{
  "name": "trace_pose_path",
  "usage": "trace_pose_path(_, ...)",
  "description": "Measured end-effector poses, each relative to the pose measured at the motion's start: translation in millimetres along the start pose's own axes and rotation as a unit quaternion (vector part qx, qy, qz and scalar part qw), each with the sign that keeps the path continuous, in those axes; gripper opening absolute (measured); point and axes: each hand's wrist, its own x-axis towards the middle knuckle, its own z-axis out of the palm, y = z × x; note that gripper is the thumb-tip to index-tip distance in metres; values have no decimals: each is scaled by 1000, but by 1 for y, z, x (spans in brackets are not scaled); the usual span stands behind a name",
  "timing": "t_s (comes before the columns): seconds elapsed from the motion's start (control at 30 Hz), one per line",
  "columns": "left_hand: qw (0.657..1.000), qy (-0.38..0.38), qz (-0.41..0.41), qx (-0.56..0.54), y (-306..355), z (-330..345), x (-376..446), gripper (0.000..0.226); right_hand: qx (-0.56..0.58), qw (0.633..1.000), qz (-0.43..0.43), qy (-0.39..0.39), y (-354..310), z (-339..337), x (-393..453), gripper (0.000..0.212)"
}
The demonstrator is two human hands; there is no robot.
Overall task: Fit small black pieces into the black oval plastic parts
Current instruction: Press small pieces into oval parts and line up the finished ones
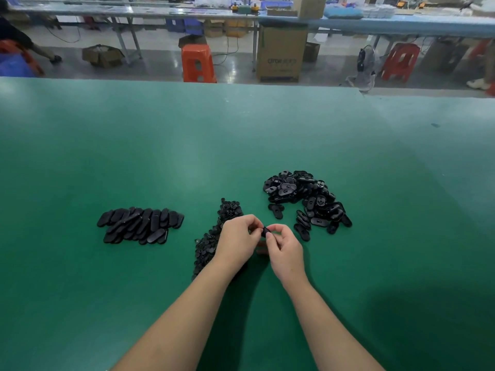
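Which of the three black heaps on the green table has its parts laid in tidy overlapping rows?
The left heap, lying apart from both hands: smooth ovals in rows. The middle heap and right heap are loose jumbles.

Two bare forearms are showing from the bottom edge, no sleeves reaching into view. The left hand [237, 238] and right hand [285, 250] are going gloveless, wearing no visible rings, watch or bands at either wrist.
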Motion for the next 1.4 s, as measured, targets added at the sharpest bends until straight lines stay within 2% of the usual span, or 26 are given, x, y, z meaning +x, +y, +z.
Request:
trace_pose_path(0.27,999,-2,-4,41,0,2,8,7,-23,1000,-18,-1,-1,0,1,19)
trace_pose_path(0.43,999,-6,-17,40,-3,1,13,25,-9,1000,4,-18,4,-2,3,20)
trace_pose_path(0.6,998,-57,-24,-3,-10,-6,12,4,-19,1000,-5,-20,6,0,5,19)
trace_pose_path(0.77,997,-59,-29,-46,-9,-8,11,5,-45,998,-21,-26,4,1,3,16)
trace_pose_path(1.03,997,-53,-36,-37,-6,-3,7,9,-53,998,-15,-11,4,1,3,15)
trace_pose_path(1.4,999,-8,-36,-11,-1,6,1,3,-44,999,-16,-11,3,0,4,17)
